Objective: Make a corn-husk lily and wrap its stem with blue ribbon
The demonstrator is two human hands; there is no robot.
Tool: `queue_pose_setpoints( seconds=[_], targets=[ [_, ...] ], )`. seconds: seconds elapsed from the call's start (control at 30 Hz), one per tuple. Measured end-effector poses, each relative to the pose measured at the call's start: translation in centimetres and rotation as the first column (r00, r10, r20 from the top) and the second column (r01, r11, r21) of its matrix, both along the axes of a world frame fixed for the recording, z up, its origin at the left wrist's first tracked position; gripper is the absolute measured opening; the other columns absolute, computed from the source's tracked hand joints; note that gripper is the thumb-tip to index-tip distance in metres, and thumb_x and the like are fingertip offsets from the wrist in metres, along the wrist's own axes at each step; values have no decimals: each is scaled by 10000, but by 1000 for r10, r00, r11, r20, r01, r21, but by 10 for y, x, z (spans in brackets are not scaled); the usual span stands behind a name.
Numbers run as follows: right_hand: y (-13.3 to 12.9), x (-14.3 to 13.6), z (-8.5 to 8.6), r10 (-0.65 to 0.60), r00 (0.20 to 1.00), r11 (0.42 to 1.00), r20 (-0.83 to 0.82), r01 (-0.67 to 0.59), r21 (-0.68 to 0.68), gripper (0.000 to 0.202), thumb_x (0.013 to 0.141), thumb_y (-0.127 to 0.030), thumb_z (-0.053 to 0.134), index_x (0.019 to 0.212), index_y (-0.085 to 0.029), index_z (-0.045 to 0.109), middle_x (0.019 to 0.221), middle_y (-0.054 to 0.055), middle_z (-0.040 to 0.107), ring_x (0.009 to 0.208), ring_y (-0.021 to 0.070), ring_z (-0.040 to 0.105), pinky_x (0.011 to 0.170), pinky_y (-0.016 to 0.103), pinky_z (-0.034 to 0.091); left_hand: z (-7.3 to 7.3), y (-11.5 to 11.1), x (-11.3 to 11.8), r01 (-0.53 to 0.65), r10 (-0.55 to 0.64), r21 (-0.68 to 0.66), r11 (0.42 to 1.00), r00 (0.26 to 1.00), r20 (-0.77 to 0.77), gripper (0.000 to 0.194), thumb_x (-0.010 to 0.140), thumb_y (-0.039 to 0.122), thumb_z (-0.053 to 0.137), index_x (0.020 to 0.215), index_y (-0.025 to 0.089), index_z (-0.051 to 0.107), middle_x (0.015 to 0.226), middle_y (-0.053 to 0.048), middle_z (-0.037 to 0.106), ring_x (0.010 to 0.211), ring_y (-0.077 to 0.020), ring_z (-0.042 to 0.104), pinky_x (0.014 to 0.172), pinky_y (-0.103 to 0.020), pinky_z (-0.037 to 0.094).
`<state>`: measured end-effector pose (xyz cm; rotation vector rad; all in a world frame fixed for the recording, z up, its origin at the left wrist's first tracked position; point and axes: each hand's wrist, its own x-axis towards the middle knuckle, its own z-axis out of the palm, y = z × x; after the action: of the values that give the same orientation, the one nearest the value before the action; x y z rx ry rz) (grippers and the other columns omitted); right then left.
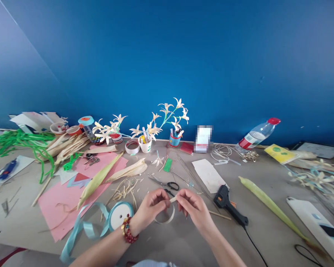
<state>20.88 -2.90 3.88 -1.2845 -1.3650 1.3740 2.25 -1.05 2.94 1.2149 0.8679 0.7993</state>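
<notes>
Between my two hands is a narrow pale strip (173, 199), probably corn husk, pinched at one end by each. The fingers of my left hand (155, 204) are curled, with a beaded red bracelet (128, 228) round the wrist. My right hand (193, 207) presses the strip between thumb and forefinger. A thin cream loop (168, 218) hangs below; I cannot tell whether it belongs to the same strip. Black-handled scissors (172, 185) lie open just beyond my fingers. Left of my wrist stands a spool of light blue ribbon (121, 216), its tail trailing forward.
A black glue gun (229, 204) lies at right, its cord running to the front edge. Pink paper (54, 207) and corn husks (100, 181) spread left. Husk flowers in a white cup (145, 144) stand at the back. A tilted bottle (257, 137) leans against the blue wall.
</notes>
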Motion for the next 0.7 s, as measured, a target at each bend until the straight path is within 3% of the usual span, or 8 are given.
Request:
queue_pose_setpoints(
  seconds=[0.1, 0.2, 0.3, 0.37, 0.5, 0.63, 0.7],
  targets=[
    [0, 2, 0, -17, 998, 999, 59, 14, 46, 340, 929, -473, 504, 748, -190, 550, 601, -17, 561, 487, 110, 455, 486, 219, 366, 0, 1, 1, -30, 31, -8, 1000, 999, 35, 126, 809, 237, 612, 733, 148, 566, 654, 4, 555, 620, -110, 478, 604, -229, 362],
    [5, 7, -2, -86, 960, 979, 268, 31, 203, 305, 962, -428, 453, 797, -201, 573, 653, 4, 595, 550, 143, 522, 538, 239, 407, 0, 2, 0, -102, 103, -19, 995, 993, 59, 180, 824, 297, 638, 746, 145, 579, 650, 6, 552, 616, -105, 471, 598, -221, 360],
    [16, 13, -5, -152, 820, 919, 552, -89, 385, 201, 953, -330, 478, 852, -212, 605, 817, 43, 666, 684, 179, 597, 648, 270, 440, 0, 4, -1, -180, 182, -24, 983, 981, 69, 193, 842, 321, 640, 769, 147, 597, 682, 0, 576, 636, -107, 497, 628, -224, 386],
    [23, 18, -5, -170, 730, 894, 662, -167, 415, 163, 949, -282, 476, 901, -215, 616, 912, 59, 687, 747, 192, 625, 689, 280, 448, 0, 5, -2, -210, 211, -18, 978, 974, 87, 186, 852, 319, 634, 779, 151, 601, 709, -4, 589, 652, -109, 512, 656, -230, 403],
    [24, 32, 1, -119, 542, 917, 832, -260, 301, 138, 929, -232, 494, 863, -214, 614, 879, 54, 694, 806, 216, 646, 676, 283, 435, 2, 5, -3, -221, 221, -10, 975, 970, 105, 187, 861, 323, 625, 788, 152, 607, 727, -7, 594, 662, -114, 521, 673, -238, 416],
    [8, 43, 8, -13, 284, 919, 959, -375, 123, 72, 829, -134, 590, 844, -197, 621, 896, 77, 695, 861, 255, 639, 695, 301, 406, 3, 5, -2, -205, 204, 4, 979, 976, 73, 223, 858, 352, 626, 775, 146, 606, 723, -13, 595, 651, -116, 515, 667, -243, 419],
    [1, 46, 8, -15, 207, 914, 978, -393, 97, 97, 814, -99, 587, 838, -188, 618, 912, 95, 690, 849, 256, 636, 696, 306, 395, 3, 6, -1, -200, 199, -3, 980, 978, 62, 246, 849, 379, 633, 775, 147, 601, 720, -14, 590, 648, -119, 516, 662, -247, 422]
  ],
)
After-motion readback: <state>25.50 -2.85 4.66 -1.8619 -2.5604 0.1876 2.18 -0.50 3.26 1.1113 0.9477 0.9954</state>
